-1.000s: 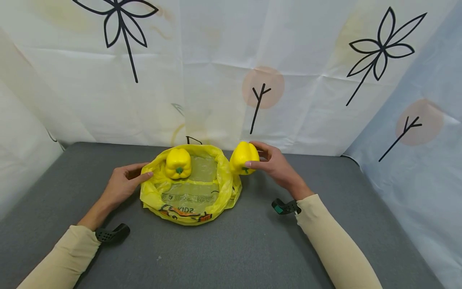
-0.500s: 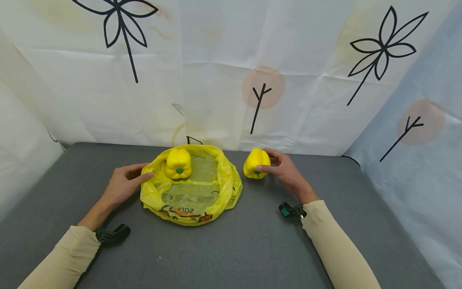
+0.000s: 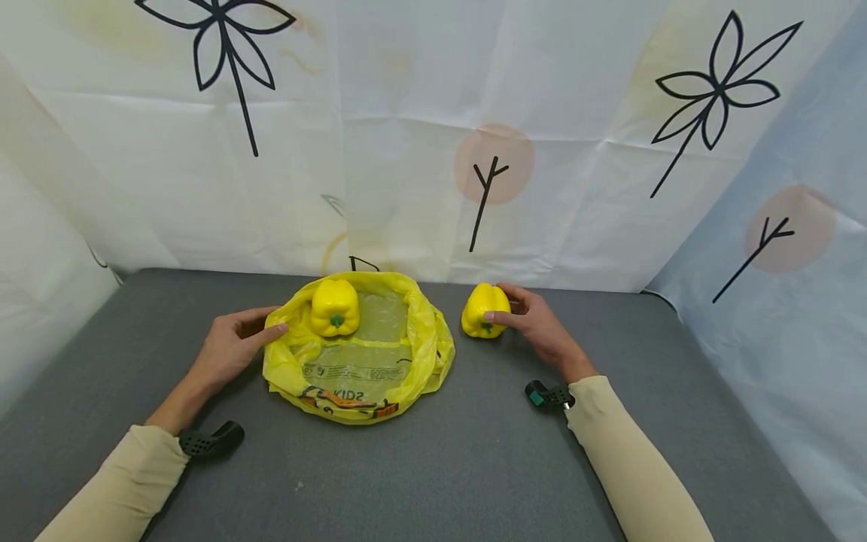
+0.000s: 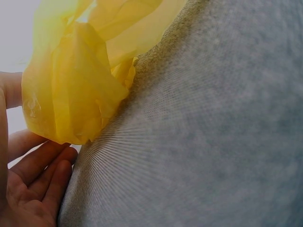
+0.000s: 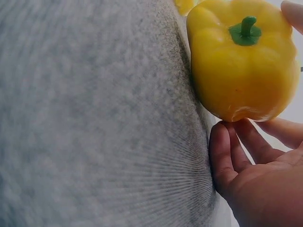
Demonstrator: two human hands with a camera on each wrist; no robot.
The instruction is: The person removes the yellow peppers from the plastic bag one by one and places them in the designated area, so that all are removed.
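A yellow plastic bag [image 3: 430, 354] with its rim rolled outward lies wide on the grey table, and printing shows inside it. One yellow bell pepper [image 3: 335, 305], green stem facing me, sits in its back left part. My left hand [image 3: 232, 348] holds the bag's left side, thumb over the rim and fingers outside; the left wrist view shows the yellow film [image 4: 71, 90] between them. Right of the bag, my right hand [image 3: 538, 320] grips a second yellow bell pepper [image 3: 479, 310] at table level. In the right wrist view, thumb and fingertips touch opposite sides of this pepper [image 5: 236, 75].
The grey table [image 3: 406, 482] reaches back to a white cloth backdrop [image 3: 406, 188] printed with leaf and twig drawings. Another cloth panel [image 3: 799, 301] closes off the right side. Dark bands [image 3: 211, 439] sit on both wrists.
My right hand has carried its pepper from the bag's right rim rightward and down to table level, slowing in the last half second. The left hand and the bag have stayed in place.
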